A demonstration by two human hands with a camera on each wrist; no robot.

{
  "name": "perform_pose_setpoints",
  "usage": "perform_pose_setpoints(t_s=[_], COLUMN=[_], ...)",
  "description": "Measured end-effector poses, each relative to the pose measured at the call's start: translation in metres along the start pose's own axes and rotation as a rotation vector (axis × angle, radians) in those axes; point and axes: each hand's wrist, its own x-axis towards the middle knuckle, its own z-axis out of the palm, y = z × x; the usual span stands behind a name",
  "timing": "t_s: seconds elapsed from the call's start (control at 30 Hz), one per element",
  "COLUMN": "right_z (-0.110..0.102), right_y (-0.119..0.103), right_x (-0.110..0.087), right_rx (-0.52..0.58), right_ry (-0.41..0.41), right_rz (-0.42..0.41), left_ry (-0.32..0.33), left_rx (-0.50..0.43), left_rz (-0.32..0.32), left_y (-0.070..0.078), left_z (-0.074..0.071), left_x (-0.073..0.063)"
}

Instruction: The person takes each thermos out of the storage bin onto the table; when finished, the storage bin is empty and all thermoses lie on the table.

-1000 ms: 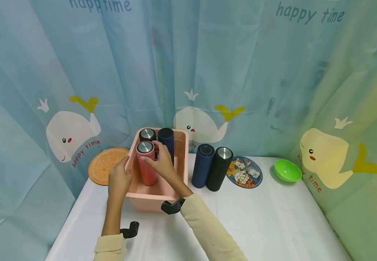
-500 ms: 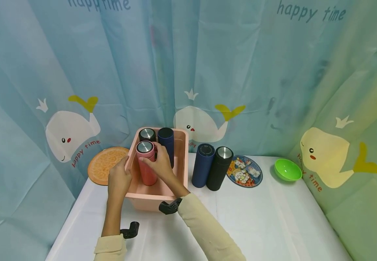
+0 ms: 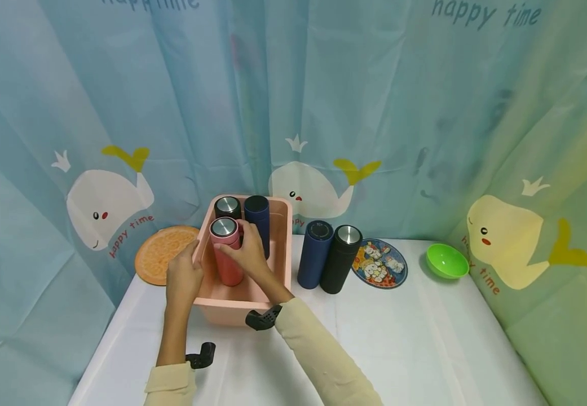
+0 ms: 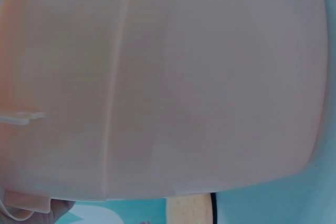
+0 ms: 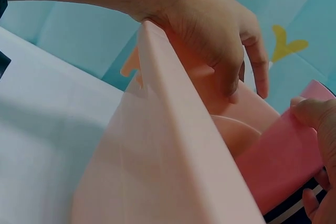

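A pink plastic bin (image 3: pixel 242 314) stands on the white table. My left hand (image 3: pixel 184 279) grips its left rim, with fingers over the edge. Inside the bin, my right hand (image 3: pixel 249 248) holds an upright pink thermos (image 3: pixel 229 265) near its silver-topped lid, thumb in front and fingers round the far side. Behind that thermos stand a black thermos (image 3: pixel 228 206) with a silver top and a dark blue thermos (image 3: pixel 258 220). The right wrist view shows the right hand's thumb (image 5: pixel 310 111) against the pink thermos. Mostly the bin's outer wall (image 4: pixel 210 87) fills the left wrist view.
Right of the bin, another blue thermos (image 3: pixel 316 256) and another black thermos (image 3: pixel 340 262) stand side by side. Beyond them are a round cartoon-patterned plate (image 3: pixel 392 276) and a green bowl (image 3: pixel 447 261). An orange round mat (image 3: pixel 156 260) lies left of the bin. A curtain (image 3: pixel 354 84) hangs behind.
The right forearm has shifted slightly left. Both hands keep their holds, and the pink thermos stays in the same spot in the bin. The head view has tilted a little.
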Motion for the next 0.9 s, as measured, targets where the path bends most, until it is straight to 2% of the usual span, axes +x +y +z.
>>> perform_pose_setpoints(t_s=[0.37, 0.63, 0.9], right_z=[-0.0056, -0.0055, -0.0050], right_y=[-0.0014, -0.0009, -0.0012], right_x=[-0.0003, -0.0030, -0.0079], right_rx=[0.049, -0.015, 0.002], right_ry=[-0.019, -0.016, -0.017], right_rz=[-0.006, -0.008, -0.033], left_ry=[-0.014, -0.011, -0.001], left_rx=[0.005, 0.004, 0.007], left_rz=[-0.006, -0.018, -0.006], left_y=[0.0024, 0.0016, 0.0013], left_z=[-0.0004, -0.0002, 0.0010], left_x=[0.0022, 0.0005, -0.0010])
